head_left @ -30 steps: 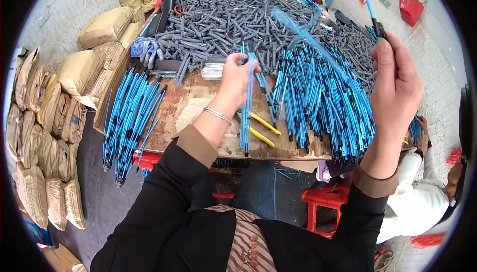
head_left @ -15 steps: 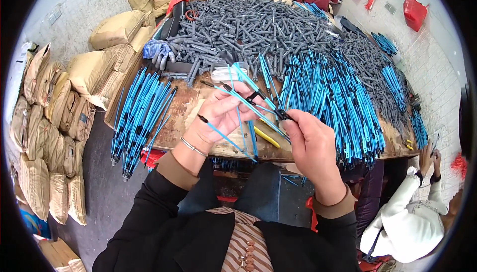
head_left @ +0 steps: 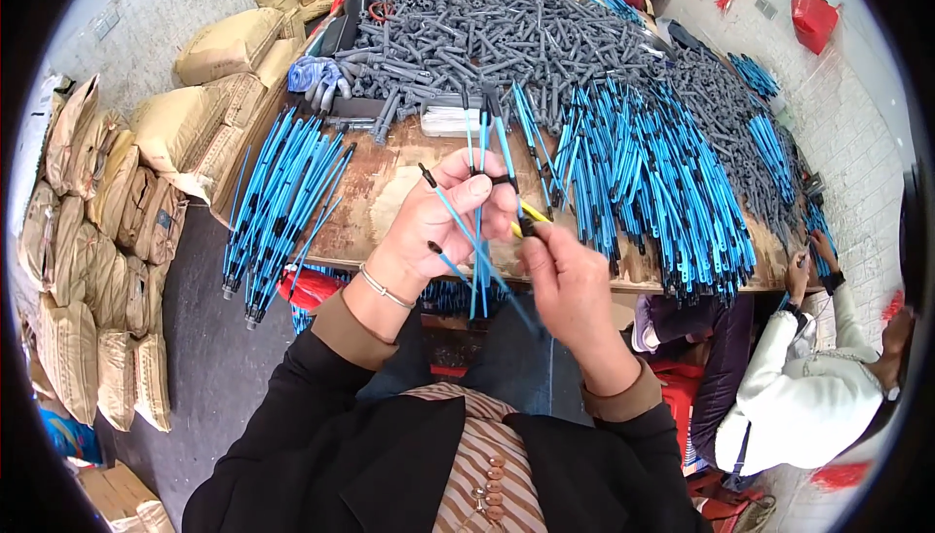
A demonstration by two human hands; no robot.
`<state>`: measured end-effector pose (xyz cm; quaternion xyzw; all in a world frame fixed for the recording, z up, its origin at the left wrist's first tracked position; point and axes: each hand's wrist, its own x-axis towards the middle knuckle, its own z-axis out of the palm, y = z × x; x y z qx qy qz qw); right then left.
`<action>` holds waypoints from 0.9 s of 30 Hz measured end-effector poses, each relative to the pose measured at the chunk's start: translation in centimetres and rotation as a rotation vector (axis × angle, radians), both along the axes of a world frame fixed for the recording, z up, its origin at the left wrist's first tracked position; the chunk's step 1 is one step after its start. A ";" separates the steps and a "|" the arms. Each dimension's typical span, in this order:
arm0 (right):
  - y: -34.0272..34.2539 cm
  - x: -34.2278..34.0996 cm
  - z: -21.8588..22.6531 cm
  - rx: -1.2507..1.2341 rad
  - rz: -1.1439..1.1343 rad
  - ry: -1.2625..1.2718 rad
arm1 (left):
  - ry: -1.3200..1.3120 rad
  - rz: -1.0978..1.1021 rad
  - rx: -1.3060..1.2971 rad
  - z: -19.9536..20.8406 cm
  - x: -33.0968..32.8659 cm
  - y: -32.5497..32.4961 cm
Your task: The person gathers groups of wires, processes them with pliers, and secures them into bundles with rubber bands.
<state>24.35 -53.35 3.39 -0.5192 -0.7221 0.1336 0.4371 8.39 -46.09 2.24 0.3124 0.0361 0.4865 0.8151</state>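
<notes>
My left hand (head_left: 438, 226) is closed around several thin blue rods (head_left: 450, 209) with black tips, which fan out at different angles above the table edge. A black clip (head_left: 501, 180) sits across them by my fingertips. Just to the right, my right hand (head_left: 570, 280) pinches a small black piece (head_left: 527, 228); whether it joins a rod is unclear. A yellow strip (head_left: 534, 212), perhaps a tool handle, shows partly behind these fingers. A blurred rod end (head_left: 524, 314) hangs beside my right hand.
The wooden table (head_left: 375, 177) bears a large heap of grey plastic tubes (head_left: 506, 31), with blue rod bundles left (head_left: 282, 211) and right (head_left: 662, 182). Behind my hands lies a white-filled tray (head_left: 450, 122). Sacks (head_left: 180, 138) line the left; a person in white (head_left: 804, 397) works at right.
The rods in my left hand have swung from slanting to more upright. My right hand has moved down and left, drawing away from the rods' clip. The view has shifted slightly.
</notes>
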 end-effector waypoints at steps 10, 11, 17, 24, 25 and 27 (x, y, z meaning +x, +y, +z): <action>10.9 5.2 -0.4 0.055 0.226 -0.252 | 0.295 -0.378 0.245 -0.8 -7.3 -2.7; 13.5 5.8 -0.7 0.086 0.127 -0.406 | 0.389 -0.311 0.209 -1.8 -7.0 -2.2; 26.7 3.4 -4.3 0.197 0.116 -1.102 | 0.366 -0.102 0.045 -8.1 -7.3 5.8; 31.5 3.0 -5.0 0.235 0.252 -1.507 | 0.270 -0.319 0.057 -9.7 -8.9 7.6; 31.9 3.3 -4.6 0.274 0.258 -1.527 | 0.248 -0.302 0.014 -9.6 -8.5 7.8; 32.8 3.2 -3.6 0.367 0.287 -1.554 | 0.211 -0.245 -0.077 -9.7 -8.1 8.1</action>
